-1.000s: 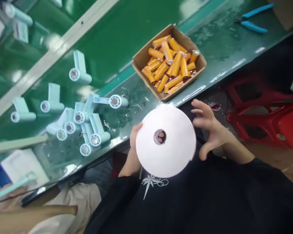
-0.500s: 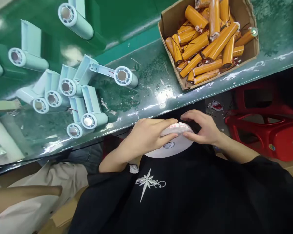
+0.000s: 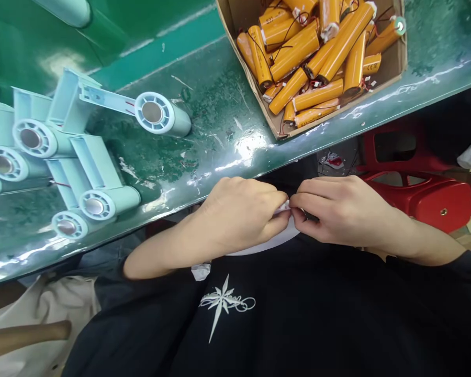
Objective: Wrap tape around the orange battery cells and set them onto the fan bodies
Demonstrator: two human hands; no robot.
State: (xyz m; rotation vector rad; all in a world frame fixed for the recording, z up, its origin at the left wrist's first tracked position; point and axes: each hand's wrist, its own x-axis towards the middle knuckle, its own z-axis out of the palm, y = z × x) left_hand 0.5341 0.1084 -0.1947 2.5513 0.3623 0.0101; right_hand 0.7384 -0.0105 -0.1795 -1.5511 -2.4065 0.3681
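My left hand (image 3: pixel 241 214) and my right hand (image 3: pixel 337 209) meet at their fingertips just below the green bench edge, above my lap. Both are closed in a pinch on the rim of a white tape roll (image 3: pixel 272 242). Most of the roll is hidden under the hands; only a white sliver shows beneath them. A cardboard box (image 3: pixel 394 63) full of orange cylindrical battery cells (image 3: pixel 298 52) with thin wires sits on the bench beyond my hands.
Several pale blue plastic housings (image 3: pixel 94 193) with round ends lie at the left of the green bench (image 3: pixel 220 141). A red plastic stool (image 3: pixel 424 193) stands at the right, below the bench. Another person's arm (image 3: pixel 23 335) shows at the lower left.
The white roll was held up flat facing me, then turned edge-on and lowered to my lap. Both hands have closed onto its rim, and my view has moved closer to the bench.
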